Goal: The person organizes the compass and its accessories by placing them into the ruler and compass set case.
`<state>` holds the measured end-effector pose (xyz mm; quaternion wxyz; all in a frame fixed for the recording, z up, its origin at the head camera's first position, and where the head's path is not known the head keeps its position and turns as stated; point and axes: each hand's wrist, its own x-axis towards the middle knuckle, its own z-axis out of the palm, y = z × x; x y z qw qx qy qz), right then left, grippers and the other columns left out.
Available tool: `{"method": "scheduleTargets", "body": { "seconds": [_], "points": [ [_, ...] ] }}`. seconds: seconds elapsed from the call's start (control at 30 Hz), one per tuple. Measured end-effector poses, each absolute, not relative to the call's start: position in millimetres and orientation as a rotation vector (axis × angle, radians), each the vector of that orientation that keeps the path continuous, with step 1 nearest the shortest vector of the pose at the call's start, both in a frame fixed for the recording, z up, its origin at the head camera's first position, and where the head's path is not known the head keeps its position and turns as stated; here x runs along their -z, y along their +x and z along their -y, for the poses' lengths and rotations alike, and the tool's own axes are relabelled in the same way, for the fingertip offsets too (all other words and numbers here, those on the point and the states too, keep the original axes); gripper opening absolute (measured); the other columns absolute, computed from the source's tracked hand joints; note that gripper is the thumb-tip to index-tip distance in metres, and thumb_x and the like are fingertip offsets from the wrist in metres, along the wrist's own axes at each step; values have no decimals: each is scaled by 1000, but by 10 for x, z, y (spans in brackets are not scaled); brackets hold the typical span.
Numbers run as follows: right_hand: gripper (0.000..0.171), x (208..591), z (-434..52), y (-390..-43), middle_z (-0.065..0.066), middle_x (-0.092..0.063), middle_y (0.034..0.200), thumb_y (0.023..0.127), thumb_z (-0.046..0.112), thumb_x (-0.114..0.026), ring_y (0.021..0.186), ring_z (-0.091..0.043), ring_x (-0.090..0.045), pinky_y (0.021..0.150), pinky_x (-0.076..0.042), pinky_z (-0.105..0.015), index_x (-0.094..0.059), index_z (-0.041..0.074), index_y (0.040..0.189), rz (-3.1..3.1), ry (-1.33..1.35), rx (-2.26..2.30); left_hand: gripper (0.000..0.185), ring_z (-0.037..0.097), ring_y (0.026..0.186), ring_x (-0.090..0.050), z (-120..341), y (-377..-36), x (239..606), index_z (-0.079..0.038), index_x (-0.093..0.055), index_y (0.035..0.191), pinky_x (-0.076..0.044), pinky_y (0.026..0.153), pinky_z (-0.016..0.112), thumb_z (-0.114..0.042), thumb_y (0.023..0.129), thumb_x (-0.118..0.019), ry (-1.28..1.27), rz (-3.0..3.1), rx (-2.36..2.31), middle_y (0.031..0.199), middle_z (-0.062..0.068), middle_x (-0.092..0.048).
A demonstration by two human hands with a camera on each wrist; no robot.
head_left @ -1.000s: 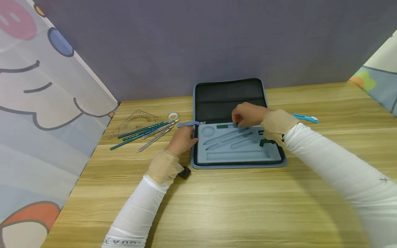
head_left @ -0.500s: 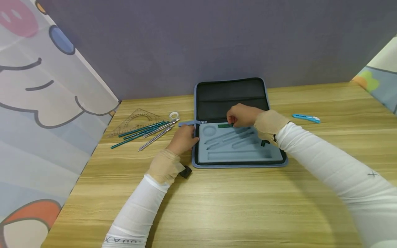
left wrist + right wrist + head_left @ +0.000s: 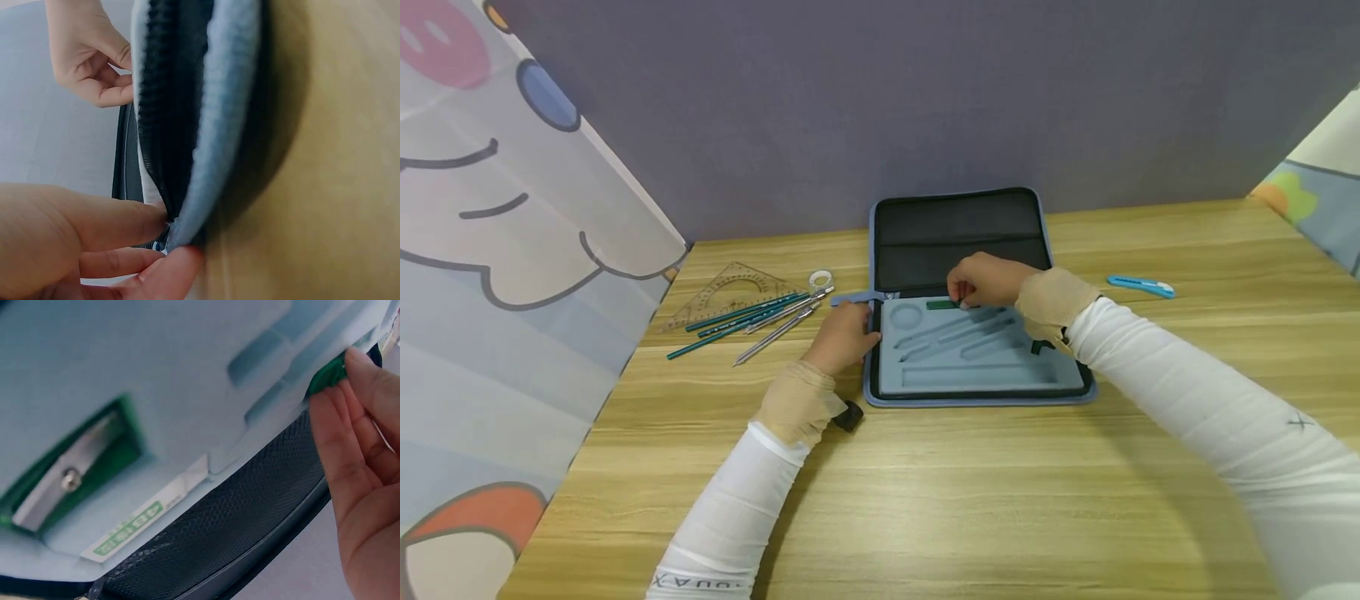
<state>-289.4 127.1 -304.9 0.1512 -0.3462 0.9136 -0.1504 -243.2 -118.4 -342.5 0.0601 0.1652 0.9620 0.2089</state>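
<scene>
A zip case (image 3: 962, 402) lies open on the table, its grey-blue foam insert (image 3: 977, 379) showing pen-shaped and round recesses. My left hand (image 3: 844, 340) holds the case's left side; in the left wrist view, thumb and finger pinch the zippered edge (image 3: 228, 94). At the insert's upper edge my right hand (image 3: 988, 279) pinches a small green piece (image 3: 328, 376) sitting in a narrow slot. Its exact kind is hidden by the fingers. Elsewhere in the insert sit a green pencil sharpener (image 3: 69, 480) with a metal blade and a white eraser (image 3: 134, 531) marked 4B.
Left of the case lie teal pencils (image 3: 737, 325), slim silver pens (image 3: 775, 336), a clear set square (image 3: 730, 292) with a protractor cut-out, and a white tape roll (image 3: 821, 279). A light-blue utility knife (image 3: 1141, 287) lies at the right. A grey panel (image 3: 850, 108) stands behind.
My right hand has moved slightly left along the slot, up to the green piece, then barely shifted over the last half second. My left hand stays on the case edge.
</scene>
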Motion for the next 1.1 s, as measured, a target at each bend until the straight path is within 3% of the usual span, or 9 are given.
{"method": "scheduleTargets", "body": {
  "seconds": [0.53,0.77,1.1],
  "points": [
    [5,3126,-1266,-2868,-7,-65,84,84,-3,-66,77,-20,-60,71,-51,-37,-66,2,86,-2689,-991,494,16,12,41,-57,1183,-2435,3434,2,-63,93,-47,57,27,-13,89,-66,488,-2899,-644,63,7,-56],
    [15,3121,-1279,-2866,-10,-65,88,85,-10,-58,81,-23,-61,73,-51,-39,-66,3,87,-2700,-1001,476,17,12,42,-57,1183,-2433,3439,3,-63,96,-47,59,27,-13,89,-65,482,-2895,-657,68,9,-56],
    [18,3176,-1234,-2839,-9,-65,82,82,-13,-59,73,-21,-58,67,-50,-37,-66,4,80,-2758,-1049,429,15,12,41,-57,1184,-2441,3427,2,-63,91,-47,54,26,-12,88,-66,500,-2898,-663,64,8,-56]
  ]
}}
